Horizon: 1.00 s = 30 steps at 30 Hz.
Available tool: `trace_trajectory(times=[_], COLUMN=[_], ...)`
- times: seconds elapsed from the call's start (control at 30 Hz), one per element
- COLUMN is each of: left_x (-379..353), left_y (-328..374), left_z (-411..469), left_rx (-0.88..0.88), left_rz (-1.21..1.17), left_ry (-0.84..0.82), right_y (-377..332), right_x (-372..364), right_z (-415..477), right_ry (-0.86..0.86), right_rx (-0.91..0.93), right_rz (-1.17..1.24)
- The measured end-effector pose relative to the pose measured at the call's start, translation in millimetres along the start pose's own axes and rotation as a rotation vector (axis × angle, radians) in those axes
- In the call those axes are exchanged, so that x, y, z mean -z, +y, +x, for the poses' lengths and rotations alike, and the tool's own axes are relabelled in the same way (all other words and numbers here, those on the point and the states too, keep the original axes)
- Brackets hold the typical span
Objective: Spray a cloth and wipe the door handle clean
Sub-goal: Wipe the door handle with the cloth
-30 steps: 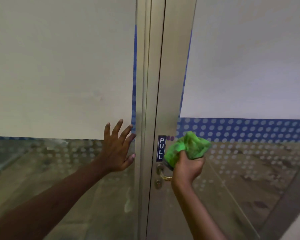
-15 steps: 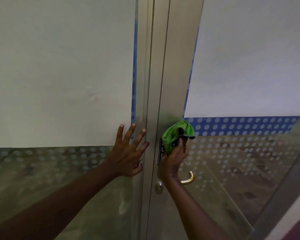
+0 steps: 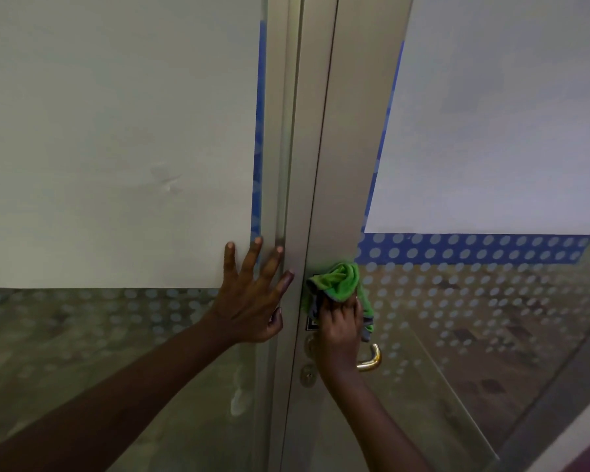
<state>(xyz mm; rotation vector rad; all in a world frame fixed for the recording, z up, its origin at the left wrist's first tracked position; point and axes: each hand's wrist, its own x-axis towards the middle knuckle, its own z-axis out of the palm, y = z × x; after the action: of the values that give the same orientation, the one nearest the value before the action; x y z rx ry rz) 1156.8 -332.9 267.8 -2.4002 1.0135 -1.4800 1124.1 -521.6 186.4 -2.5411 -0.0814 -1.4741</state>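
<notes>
My right hand (image 3: 338, 332) grips a bunched green cloth (image 3: 341, 281) and presses it against the metal door frame (image 3: 324, 185), just above the brass lever handle (image 3: 371, 360). The hand hides the handle's base and most of the small PULL sign. Only the curved end of the lever shows to the right of my wrist. A round keyhole (image 3: 308, 374) sits below. My left hand (image 3: 252, 298) lies flat with its fingers spread on the fixed glass panel and the frame to the left, holding nothing. No spray bottle is in view.
The glass door (image 3: 474, 318) on the right stands slightly ajar, with white film above and a blue dotted band (image 3: 474, 248) across it. The left panel (image 3: 116, 148) has the same white film. Tiled floor shows through the lower glass.
The right hand has carried the cloth from the glass side of the handle onto the frame above it. The left hand slid right toward the frame. The door has swung slightly, showing the lever's end.
</notes>
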Motion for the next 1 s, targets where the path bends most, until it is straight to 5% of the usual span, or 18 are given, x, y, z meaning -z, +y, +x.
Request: trace_trajectory(times=[0.3, 0.37, 0.5, 0.6, 0.7, 0.87, 1.0], left_x=[-4.3, -4.4, -5.3, -6.8, -7.4, -7.9, -8.7], left_y=[2.2, 2.0, 0.1, -0.3, 1.7, 3.1, 3.5], left_z=[2.9, 2.0, 1.4, 1.0, 1.0, 2.5, 3.2], left_rx=[0.019, 0.017, 0.015, 0.018, 0.028, 0.035, 0.038], left_rz=[0.025, 0.029, 0.041, 0.046, 0.048, 0.037, 0.040], left_ry=[0.024, 0.019, -0.003, -0.008, -0.007, 0.017, 0.020], right_y=[15.5, 8.6, 8.3, 8.3, 3.3, -11.9, -18.8], right_x=[36.0, 58.7, 97.9, 122.6, 133.5, 116.9, 93.9], right_z=[-15.1, -6.8, 16.9, 35.3, 43.2, 34.5, 30.5], right_ry=[-0.165, -0.184, -0.010, 0.209, 0.337, 0.305, 0.218], right_rx=[0.018, -0.224, -1.148, -1.380, -1.332, -1.112, -0.656], right_rz=[0.044, 0.276, 0.934, 1.167, 1.179, 1.036, 0.872])
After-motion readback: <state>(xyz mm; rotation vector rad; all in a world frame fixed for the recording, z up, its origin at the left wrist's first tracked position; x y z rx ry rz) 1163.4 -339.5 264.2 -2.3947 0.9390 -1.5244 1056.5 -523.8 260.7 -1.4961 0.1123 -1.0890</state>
